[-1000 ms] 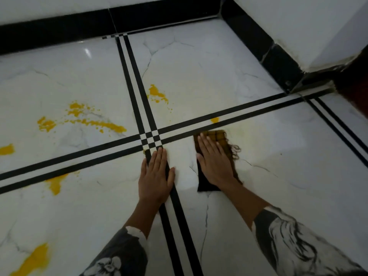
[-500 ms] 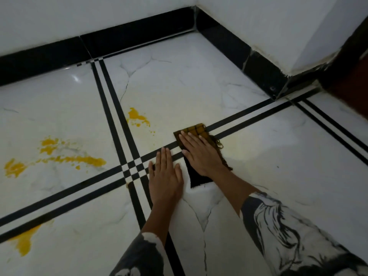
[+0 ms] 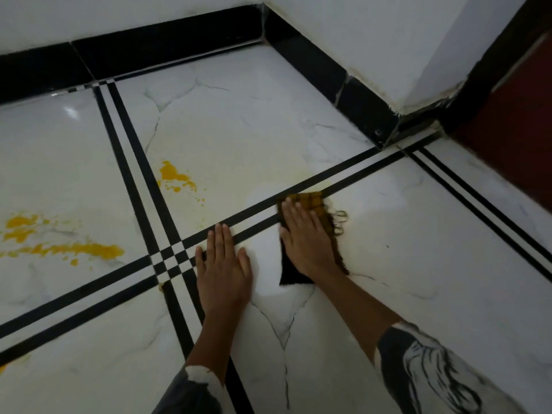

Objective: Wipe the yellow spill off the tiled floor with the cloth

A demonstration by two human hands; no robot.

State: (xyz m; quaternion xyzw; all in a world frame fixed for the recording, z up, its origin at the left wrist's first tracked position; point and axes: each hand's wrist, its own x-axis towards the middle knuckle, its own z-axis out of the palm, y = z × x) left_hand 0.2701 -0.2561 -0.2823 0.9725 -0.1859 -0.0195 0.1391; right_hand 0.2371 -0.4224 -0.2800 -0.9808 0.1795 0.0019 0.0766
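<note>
My right hand (image 3: 307,240) lies flat with straight fingers on a dark checked cloth (image 3: 310,201), pressing it onto the white tiled floor (image 3: 418,240). The cloth's yellow-stained far end covers the black double stripe. My left hand (image 3: 222,270) rests flat on the floor beside it, fingers straight, near the stripe crossing. A yellow spill patch (image 3: 174,177) sits on the tile beyond my left hand. A larger yellow smear (image 3: 71,249) spreads at the left. A faint yellowish film shows on the tile just beyond the cloth.
Black skirting (image 3: 167,37) and white walls close the far side and form a corner at the right (image 3: 373,115). A dark red surface (image 3: 507,130) stands at the far right. Another yellow trace (image 3: 3,367) lies at the left edge.
My right hand has pushed the cloth forward over the black stripe where a small yellow spot lay. My left hand has shifted to the right of the stripe crossing. The view has moved toward the corner.
</note>
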